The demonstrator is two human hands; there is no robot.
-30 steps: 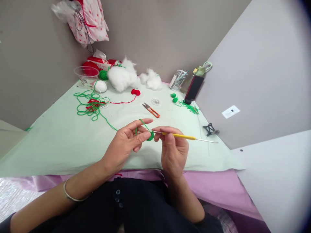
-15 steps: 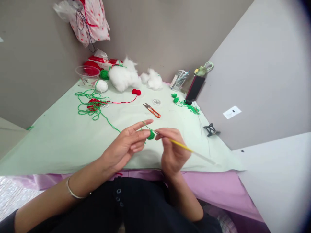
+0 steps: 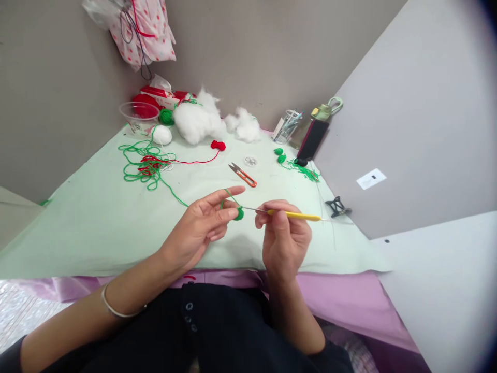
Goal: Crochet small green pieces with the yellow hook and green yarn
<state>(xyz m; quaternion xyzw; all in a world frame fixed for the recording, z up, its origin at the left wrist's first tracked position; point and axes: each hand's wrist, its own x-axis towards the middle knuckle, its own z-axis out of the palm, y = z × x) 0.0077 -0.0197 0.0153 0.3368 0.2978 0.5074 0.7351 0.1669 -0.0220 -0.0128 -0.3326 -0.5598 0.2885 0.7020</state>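
Observation:
My left hand (image 3: 205, 220) pinches a small green crochet piece (image 3: 238, 213) between thumb and fingers, its index finger stretched out with green yarn over it. In my right hand (image 3: 285, 238) is a yellow-handled crochet hook (image 3: 298, 215), held nearly level, its metal tip touching the top of the green piece. A strand of green yarn runs from my left hand to a loose green tangle (image 3: 135, 168) on the left of the table. Orange thread snips (image 3: 245, 176) lie just beyond my hands.
Beyond are a red crochet piece (image 3: 218, 145), a clear round case (image 3: 250, 161), white stuffing (image 3: 198, 122), a white yarn ball (image 3: 162, 135) and a plastic tub (image 3: 139, 127). Small green pieces (image 3: 281, 158), a bottle (image 3: 321, 111) and a black stand (image 3: 338, 207) are on the right.
My right hand has moved right, away from my left hand, and the hook has swung from slanting to nearly level, showing more of its metal shaft. My left hand has shifted slightly left.

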